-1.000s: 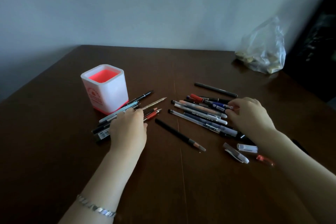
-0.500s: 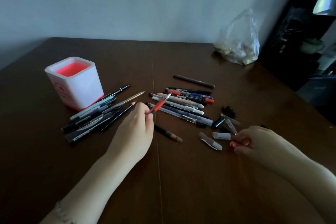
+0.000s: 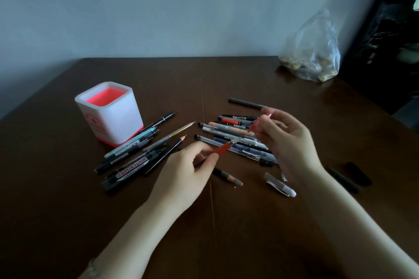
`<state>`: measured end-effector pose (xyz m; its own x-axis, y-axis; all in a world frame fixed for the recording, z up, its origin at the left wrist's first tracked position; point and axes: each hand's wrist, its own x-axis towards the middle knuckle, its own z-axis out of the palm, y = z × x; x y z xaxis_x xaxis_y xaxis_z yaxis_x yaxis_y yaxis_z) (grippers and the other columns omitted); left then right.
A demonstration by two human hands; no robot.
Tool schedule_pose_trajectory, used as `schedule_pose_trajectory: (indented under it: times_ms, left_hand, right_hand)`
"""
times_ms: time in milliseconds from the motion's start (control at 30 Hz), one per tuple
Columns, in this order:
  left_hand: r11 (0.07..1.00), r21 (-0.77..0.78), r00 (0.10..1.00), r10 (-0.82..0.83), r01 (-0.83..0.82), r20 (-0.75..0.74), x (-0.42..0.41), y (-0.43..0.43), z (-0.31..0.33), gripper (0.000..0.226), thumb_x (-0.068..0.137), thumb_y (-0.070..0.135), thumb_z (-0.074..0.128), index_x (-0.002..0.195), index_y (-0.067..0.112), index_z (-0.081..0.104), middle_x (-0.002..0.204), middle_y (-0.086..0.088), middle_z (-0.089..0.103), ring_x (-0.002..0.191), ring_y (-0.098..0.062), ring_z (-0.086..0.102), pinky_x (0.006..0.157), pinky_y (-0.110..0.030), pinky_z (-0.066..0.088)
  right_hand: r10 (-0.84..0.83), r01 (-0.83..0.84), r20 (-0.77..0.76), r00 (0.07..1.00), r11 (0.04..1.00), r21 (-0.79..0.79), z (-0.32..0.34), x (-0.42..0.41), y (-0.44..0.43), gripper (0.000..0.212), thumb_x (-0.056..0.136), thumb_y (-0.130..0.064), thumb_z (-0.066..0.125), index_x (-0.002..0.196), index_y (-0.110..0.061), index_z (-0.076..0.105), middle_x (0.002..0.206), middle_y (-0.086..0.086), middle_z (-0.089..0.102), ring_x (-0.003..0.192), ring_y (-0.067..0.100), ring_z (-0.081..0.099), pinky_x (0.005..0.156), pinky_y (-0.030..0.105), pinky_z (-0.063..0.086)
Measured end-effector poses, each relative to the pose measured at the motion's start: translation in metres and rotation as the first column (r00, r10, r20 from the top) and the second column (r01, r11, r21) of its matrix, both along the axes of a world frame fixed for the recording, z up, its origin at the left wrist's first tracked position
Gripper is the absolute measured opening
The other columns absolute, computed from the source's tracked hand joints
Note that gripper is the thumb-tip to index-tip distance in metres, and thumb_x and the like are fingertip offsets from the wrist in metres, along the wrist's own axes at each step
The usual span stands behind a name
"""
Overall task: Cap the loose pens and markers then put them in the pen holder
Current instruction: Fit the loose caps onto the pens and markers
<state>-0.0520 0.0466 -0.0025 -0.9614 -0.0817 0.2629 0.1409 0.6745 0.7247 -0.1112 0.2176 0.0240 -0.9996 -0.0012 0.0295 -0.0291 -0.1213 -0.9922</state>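
My left hand (image 3: 186,174) holds an uncapped red pen (image 3: 223,147) above the table, tip pointing right and up. My right hand (image 3: 288,142) is raised just right of that tip and pinches a small red cap (image 3: 253,126). Cap and tip are a short gap apart. The white pen holder (image 3: 113,115) with a red inside stands at the left, upright. A pile of pens and a whiteboard marker (image 3: 131,169) lies beside it. A second row of pens (image 3: 233,136) lies under and behind my hands.
A white cap (image 3: 281,184) and a brown-tipped pencil (image 3: 226,176) lie near my hands. Dark caps (image 3: 358,173) lie at the right. One dark pen (image 3: 246,103) lies farther back. A clear plastic bag (image 3: 313,56) sits at the table's far right corner.
My left hand lifted the red pen out of the pile. My right hand picked up the red cap from the table and raised it toward the pen's tip.
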Motion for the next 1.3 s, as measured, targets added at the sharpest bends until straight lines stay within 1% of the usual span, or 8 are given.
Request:
schedule_pose_trajectory:
  times_ms: [333,667,867,967,1067,1133,1200,1300]
  left_hand:
    - [0.997,-0.006,0.995,-0.074,0.074,-0.064,-0.001,-0.002,-0.001,0.014,0.088,0.030,0.053,0.096,0.023,0.064,0.084,0.014,0.062,0.081,0.003,0.058,0.066,-0.004,0.043]
    - [0.987,-0.128,0.981,-0.116,0.096,-0.158,-0.001,-0.006,-0.001,0.023,0.087,0.034,0.049,0.092,0.020,0.066,0.080,0.017,0.061,0.072,0.003,0.058,0.064,-0.006,0.043]
    - [0.976,0.134,0.984,-0.176,0.174,0.003,0.000,-0.004,0.005,0.015,0.090,0.024,0.054,0.079,0.020,0.065,0.054,0.016,0.053,0.059,0.002,0.054,0.056,-0.008,0.039]
    - [0.961,0.202,0.976,-0.206,0.188,0.072,0.000,-0.005,0.011,0.014,0.089,0.021,0.055,0.082,0.018,0.067,0.060,0.014,0.058,0.062,0.001,0.057,0.058,-0.008,0.041]
    - [0.998,-0.029,0.987,0.043,-0.048,-0.156,-0.003,-0.016,0.011,0.015,0.089,0.023,0.055,0.092,0.016,0.068,0.079,0.010,0.064,0.073,-0.002,0.059,0.063,-0.012,0.045]
    - [0.939,-0.219,0.936,0.195,-0.264,-0.293,-0.006,-0.028,0.008,0.011,0.087,0.019,0.057,0.091,0.014,0.067,0.084,0.003,0.063,0.076,-0.012,0.058,0.063,-0.024,0.047]
    - [0.862,-0.359,0.933,0.317,-0.358,-0.170,-0.008,-0.034,0.005,0.016,0.088,0.022,0.055,0.101,0.016,0.063,0.094,0.000,0.062,0.086,-0.017,0.058,0.067,-0.030,0.048]
    - [0.749,-0.580,0.913,0.407,-0.320,0.021,-0.007,-0.028,0.001,0.030,0.091,0.030,0.050,0.119,0.020,0.052,0.112,-0.001,0.058,0.102,-0.018,0.054,0.073,-0.031,0.049]
  right_hand:
    - [-0.050,0.051,-0.024,0.998,0.998,0.032,-0.023,0.011,-0.011,0.023,0.068,-0.034,0.062,0.086,-0.021,0.063,0.077,-0.001,0.070,0.070,0.006,0.067,0.065,0.019,0.054]
    - [0.150,-0.125,-0.124,0.981,0.974,0.191,-0.020,0.020,-0.014,0.016,0.068,-0.034,0.059,0.075,-0.025,0.069,0.071,-0.009,0.072,0.067,0.003,0.067,0.060,0.011,0.052]
    - [0.227,-0.178,-0.191,0.955,0.953,0.244,-0.011,0.027,-0.008,0.018,0.067,-0.033,0.058,0.076,-0.021,0.068,0.080,-0.005,0.071,0.068,0.005,0.067,0.058,0.010,0.050]
    - [0.263,-0.173,-0.251,0.932,0.928,0.330,-0.006,0.027,-0.008,0.013,0.066,-0.031,0.057,0.076,-0.026,0.064,0.075,-0.011,0.070,0.069,-0.003,0.065,0.058,0.007,0.048]
    - [0.154,0.020,-0.380,0.912,0.909,0.417,-0.007,0.021,-0.004,0.012,0.073,-0.023,0.061,0.082,-0.031,0.062,0.069,-0.015,0.065,0.073,-0.005,0.064,0.060,0.006,0.049]
    - [-0.054,0.232,-0.443,0.895,0.904,0.360,-0.009,0.010,0.007,0.013,0.077,-0.014,0.066,0.085,-0.025,0.065,0.076,-0.013,0.065,0.069,-0.002,0.064,0.060,0.007,0.049]
    - [-0.180,0.354,-0.435,0.882,0.863,0.360,-0.014,-0.002,0.017,0.014,0.077,-0.014,0.069,0.087,-0.023,0.067,0.077,-0.010,0.066,0.067,0.000,0.063,0.060,0.007,0.049]
    - [-0.148,0.317,-0.364,0.920,0.826,0.467,-0.028,-0.014,0.021,0.015,0.077,-0.015,0.070,0.086,-0.026,0.067,0.080,-0.007,0.068,0.066,0.003,0.062,0.058,0.008,0.049]
